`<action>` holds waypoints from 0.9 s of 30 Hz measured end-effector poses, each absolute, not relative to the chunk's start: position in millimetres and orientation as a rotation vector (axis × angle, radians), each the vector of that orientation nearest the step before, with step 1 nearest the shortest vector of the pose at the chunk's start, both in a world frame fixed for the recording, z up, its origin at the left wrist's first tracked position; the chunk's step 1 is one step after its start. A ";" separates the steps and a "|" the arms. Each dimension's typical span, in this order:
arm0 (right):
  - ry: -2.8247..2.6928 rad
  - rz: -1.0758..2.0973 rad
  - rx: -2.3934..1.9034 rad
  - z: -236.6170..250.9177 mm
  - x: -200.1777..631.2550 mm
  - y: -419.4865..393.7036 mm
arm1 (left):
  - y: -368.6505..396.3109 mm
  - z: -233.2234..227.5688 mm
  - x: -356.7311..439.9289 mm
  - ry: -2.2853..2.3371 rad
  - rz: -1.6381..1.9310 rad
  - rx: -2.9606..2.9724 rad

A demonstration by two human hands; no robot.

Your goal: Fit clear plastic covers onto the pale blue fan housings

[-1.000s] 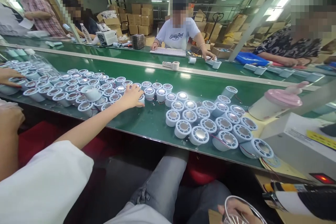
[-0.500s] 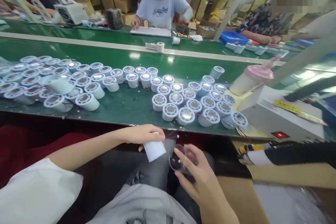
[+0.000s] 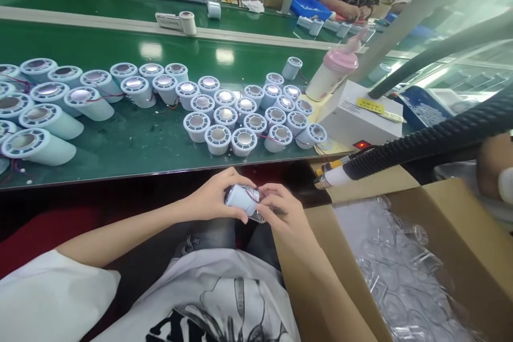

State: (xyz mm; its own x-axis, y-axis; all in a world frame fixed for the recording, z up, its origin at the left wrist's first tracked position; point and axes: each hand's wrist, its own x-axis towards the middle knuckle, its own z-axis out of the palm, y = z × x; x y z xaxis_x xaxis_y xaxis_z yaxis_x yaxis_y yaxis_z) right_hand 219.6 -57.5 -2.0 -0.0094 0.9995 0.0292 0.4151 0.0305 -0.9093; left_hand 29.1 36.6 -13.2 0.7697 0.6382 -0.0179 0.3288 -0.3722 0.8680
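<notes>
My left hand (image 3: 216, 196) is closed round a pale blue cylindrical housing (image 3: 240, 197) over my lap, its thumb below and fingers above. Thin dark red wires lie across the housing's right end. Against that end my right hand (image 3: 282, 207) grips a clear plastic cup (image 3: 257, 217), mostly hidden by the fingers. The two pieces touch; how far one sits inside the other I cannot tell. Past the bench edge, several like housings (image 3: 218, 136) stand with their slotted round ends up.
To the right, a cardboard box (image 3: 334, 272) holds many clear plastic cups (image 3: 404, 272). A black corrugated hose (image 3: 425, 139) reaches over it. On the green bench (image 3: 136, 144) stand a white device (image 3: 360, 112) with a red light and a pink-lidded bottle (image 3: 332, 72). A co-worker's hands (image 3: 356, 12) are across the bench.
My hands have come together, bringing the clear cup against the housing's end. The housing has turned from upright-tilted to lying more sideways. My view has swung right and down.
</notes>
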 end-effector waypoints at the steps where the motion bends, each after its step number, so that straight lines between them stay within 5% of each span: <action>1: -1.477 0.979 -1.491 -1.8 220.1 -57.3 | 36.6 -17.0 29.2 0.707 0.404 1.998; 12: -1.112 1.201 -1.258 -5.6 236.9 -55.0 | 29.8 -18.1 35.8 0.508 0.359 1.536; 19: -1.741 0.746 -1.243 -8.7 243.3 -69.4 | 25.6 -16.6 32.3 0.492 0.322 1.224; 27: -1.555 1.069 -1.250 -7.0 245.3 -78.4 | 26.7 -7.8 25.1 0.364 0.390 1.584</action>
State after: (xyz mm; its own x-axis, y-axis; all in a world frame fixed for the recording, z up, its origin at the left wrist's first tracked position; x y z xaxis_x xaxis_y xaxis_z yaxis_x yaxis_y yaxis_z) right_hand 245.3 -78.4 -7.0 -0.1393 0.9851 0.1014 0.2582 0.1349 -0.9566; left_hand 25.1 26.7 -7.8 0.8878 0.4594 0.0269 -0.0054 -0.0482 0.9988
